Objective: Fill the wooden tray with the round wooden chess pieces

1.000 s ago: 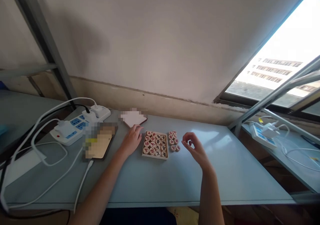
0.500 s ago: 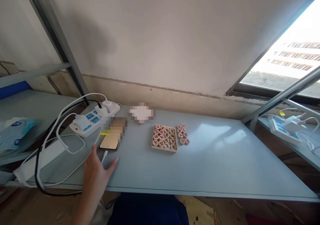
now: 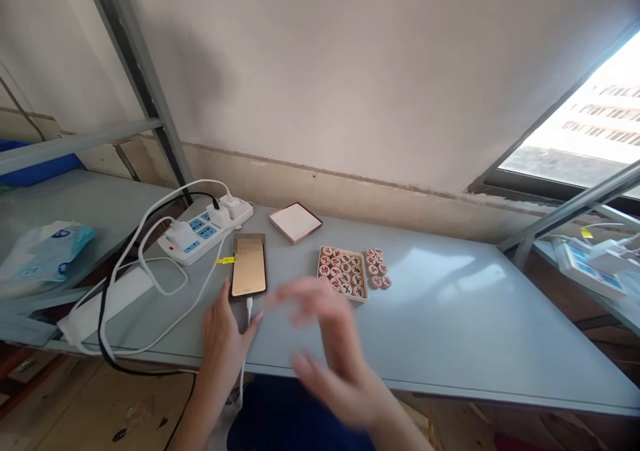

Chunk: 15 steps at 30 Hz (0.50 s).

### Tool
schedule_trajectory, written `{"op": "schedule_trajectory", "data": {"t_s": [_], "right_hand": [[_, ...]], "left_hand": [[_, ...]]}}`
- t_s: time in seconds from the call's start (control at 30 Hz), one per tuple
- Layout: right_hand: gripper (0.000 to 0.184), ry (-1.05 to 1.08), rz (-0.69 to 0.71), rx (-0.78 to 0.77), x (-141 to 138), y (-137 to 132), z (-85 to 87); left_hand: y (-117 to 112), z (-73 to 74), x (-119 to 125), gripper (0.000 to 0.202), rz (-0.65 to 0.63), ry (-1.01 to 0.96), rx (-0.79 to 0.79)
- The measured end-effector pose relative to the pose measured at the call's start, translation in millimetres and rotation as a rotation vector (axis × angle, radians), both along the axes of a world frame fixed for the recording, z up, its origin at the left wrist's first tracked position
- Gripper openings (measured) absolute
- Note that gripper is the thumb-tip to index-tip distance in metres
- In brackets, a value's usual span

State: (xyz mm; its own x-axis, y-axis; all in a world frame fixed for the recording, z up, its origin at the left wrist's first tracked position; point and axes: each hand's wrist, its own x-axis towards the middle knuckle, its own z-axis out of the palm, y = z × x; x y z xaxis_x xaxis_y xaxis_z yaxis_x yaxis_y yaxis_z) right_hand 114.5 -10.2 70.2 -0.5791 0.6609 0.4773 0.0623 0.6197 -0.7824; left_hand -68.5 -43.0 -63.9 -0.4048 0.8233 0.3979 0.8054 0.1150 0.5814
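Note:
My left hand [image 3: 225, 337] rests on the front of the grey table [image 3: 450, 317] just below a phone [image 3: 249, 272] that lies face up with a white cable plugged in; its fingers are spread. My right hand [image 3: 330, 351] is raised over the table's front edge, blurred by motion, fingers apart and holding nothing. Behind it sits a shallow wooden tray [image 3: 343, 273] packed with round Chinese chess pieces. Several more pieces [image 3: 377, 268] lie loose to the tray's right. The tray's white lid [image 3: 295, 222] lies near the wall.
A white power strip [image 3: 205, 233] with plugs and looping cables sits at the table's left end. A metal rack post [image 3: 145, 84] rises behind it. A side shelf at left holds a plastic packet [image 3: 43, 251]. Another power strip [image 3: 590, 264] lies at the right by the window.
The view has swung left. My left hand came back from the tray to the table's front edge beside the phone. My right hand, out of sight half a second ago, has swept in.

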Motion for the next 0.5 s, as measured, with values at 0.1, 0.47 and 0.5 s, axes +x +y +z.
{"op": "schedule_trajectory", "data": {"t_s": [0.1,0.47,0.5], "right_hand": [[0.026,-0.164,-0.048,0.039,-34,35,-33.9],[0.027,-0.451,-0.085,0.128,-57,71,-96.4],[0.027,-0.450,-0.083,0.125,-57,71,-95.6]], "left_hand": [[-3,4.5,-3,0.074,-0.045,-0.113,0.018],[0,18.3,-35,0.021,-0.075,-0.128,0.087],[-1,19.2,-34,0.017,-0.091,-0.107,0.091]]}}
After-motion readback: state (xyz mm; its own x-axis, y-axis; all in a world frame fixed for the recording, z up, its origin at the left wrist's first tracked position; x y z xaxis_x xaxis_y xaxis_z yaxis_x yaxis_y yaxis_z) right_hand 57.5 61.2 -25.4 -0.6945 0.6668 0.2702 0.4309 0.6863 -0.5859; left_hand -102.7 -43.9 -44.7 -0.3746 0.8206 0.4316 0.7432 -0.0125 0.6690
